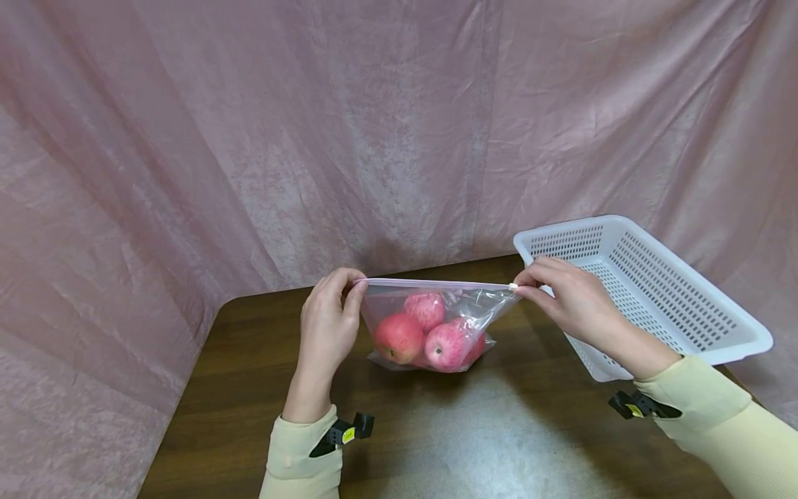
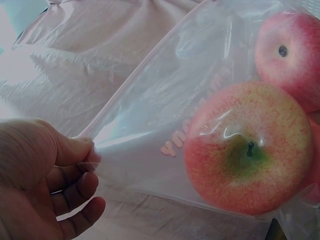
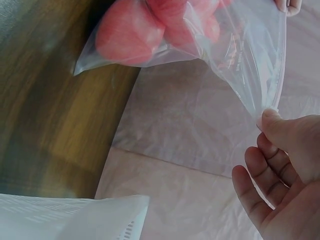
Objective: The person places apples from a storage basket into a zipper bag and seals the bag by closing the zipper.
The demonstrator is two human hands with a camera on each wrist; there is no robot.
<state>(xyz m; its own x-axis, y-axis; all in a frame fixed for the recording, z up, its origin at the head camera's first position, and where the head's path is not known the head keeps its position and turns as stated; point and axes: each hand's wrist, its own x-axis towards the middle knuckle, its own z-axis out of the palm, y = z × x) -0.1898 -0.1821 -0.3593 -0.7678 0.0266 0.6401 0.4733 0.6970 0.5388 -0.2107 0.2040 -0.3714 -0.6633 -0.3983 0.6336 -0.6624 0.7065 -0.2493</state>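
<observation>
A clear zip bag (image 1: 461, 301) with a pink zip strip along its top holds several red apples (image 1: 399, 338). My left hand (image 1: 329, 315) pinches the strip's left end between thumb and forefinger. At the right end, my right hand (image 1: 570, 298) pinches the corner, where a small white slider (image 1: 513, 286) shows at the fingertips. The strip is stretched nearly straight between both hands. In the left wrist view, one apple (image 2: 250, 150) shows its stem through the plastic. The right wrist view shows the thumb (image 3: 275, 125) pressed on the bag corner, the other fingers loosely bent.
A white perforated plastic basket (image 1: 676, 277) stands at the right, partly behind my right forearm. The brown wooden table (image 1: 249, 388) lies under the bag. A pink cloth curtain (image 1: 374, 138) hangs behind and to the left of the table.
</observation>
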